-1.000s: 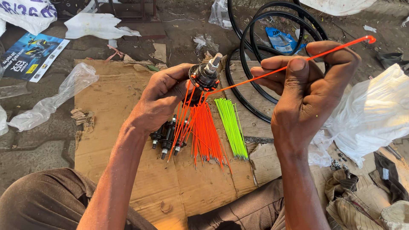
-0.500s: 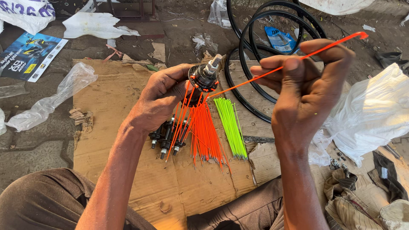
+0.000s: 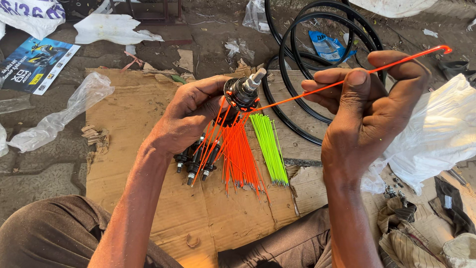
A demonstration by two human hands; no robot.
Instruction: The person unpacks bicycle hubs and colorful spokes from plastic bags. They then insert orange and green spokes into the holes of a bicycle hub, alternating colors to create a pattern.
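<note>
At the near edge of the cardboard sheet (image 3: 129, 149) the person's knees crowd in, cutting off its front corners. Mid-sheet lie a bundle of orange spokes (image 3: 243, 164), green spokes (image 3: 270, 149) just beside it, and spare black hubs (image 3: 196, 161) partly hidden under the left wrist. The left hand (image 3: 191, 116) is clenched around a black wheel hub (image 3: 243, 92), held above the sheet with several orange spokes hanging from its flange. The right hand (image 3: 369, 111) pinches one long orange spoke (image 3: 396, 62), whose far tip reaches the hub; the fingers hide its middle. Past the sheet's far right corner, black rims (image 3: 327, 30) lie on the ground. A white plastic bag (image 3: 436, 134) crowds the right edge; the left side of the sheet stays open.
</note>
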